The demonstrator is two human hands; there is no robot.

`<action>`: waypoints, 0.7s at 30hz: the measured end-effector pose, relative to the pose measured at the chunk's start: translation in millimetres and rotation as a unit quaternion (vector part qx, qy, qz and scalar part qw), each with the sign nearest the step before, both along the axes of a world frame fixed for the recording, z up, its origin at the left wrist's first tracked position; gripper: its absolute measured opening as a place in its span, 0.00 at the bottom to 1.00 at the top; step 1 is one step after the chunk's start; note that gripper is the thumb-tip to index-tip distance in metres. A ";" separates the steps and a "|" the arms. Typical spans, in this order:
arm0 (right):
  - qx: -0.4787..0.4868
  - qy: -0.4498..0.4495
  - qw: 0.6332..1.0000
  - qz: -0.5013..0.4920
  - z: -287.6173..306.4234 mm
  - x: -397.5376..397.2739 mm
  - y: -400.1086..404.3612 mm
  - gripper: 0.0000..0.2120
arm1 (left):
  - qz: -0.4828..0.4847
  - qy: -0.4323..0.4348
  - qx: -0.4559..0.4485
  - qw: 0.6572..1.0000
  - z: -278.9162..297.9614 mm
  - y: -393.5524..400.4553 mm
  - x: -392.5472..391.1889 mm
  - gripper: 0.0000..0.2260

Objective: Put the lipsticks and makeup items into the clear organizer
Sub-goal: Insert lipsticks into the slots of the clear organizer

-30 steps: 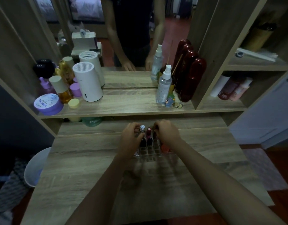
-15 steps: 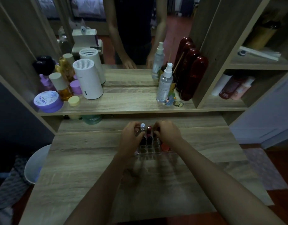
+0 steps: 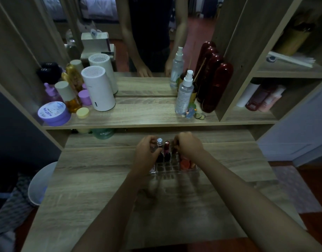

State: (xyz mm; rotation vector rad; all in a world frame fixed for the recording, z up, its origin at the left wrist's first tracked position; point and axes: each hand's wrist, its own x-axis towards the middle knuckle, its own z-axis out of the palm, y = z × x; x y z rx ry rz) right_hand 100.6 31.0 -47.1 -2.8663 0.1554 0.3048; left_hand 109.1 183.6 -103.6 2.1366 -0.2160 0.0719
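A clear organizer (image 3: 172, 170) with small square cells stands on the wooden desk (image 3: 102, 188). In its back rows stand a silver-capped tube (image 3: 159, 142), a dark red lipstick (image 3: 167, 146) and some dark tubes. A round orange-red item (image 3: 185, 163) lies in its right side. My left hand (image 3: 147, 154) curls around the organizer's back left corner, thumb against a dark tube. My right hand (image 3: 190, 146) is closed over the back right, its fingertips pinching a dark lipstick (image 3: 174, 150) that is mostly hidden.
A raised shelf (image 3: 147, 115) behind the organizer carries a white cylinder (image 3: 98, 88), a purple jar (image 3: 53, 113), bottles, a spray bottle (image 3: 184, 93) and dark red cases (image 3: 216, 86). A mirror stands behind. A white bin (image 3: 40, 182) sits left of the desk.
Both hands stay at the back of the organizer with only slight finger shifts. The view has tilted a little.
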 end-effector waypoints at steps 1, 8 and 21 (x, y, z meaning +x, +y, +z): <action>-0.003 0.001 1.000 0.001 0.5 1.2 0.7 0.10 | 0.000 -0.001 0.002 1.000 0.1 0.4 -0.3 0.14; 0.010 -0.016 1.000 0.004 -1.6 6.8 2.6 0.10 | 0.004 0.011 0.000 1.000 3.8 1.3 -2.2 0.14; 0.017 -0.033 0.999 -0.013 -7.8 8.7 -4.6 0.16 | 0.023 0.014 0.022 0.999 1.1 1.7 0.3 0.14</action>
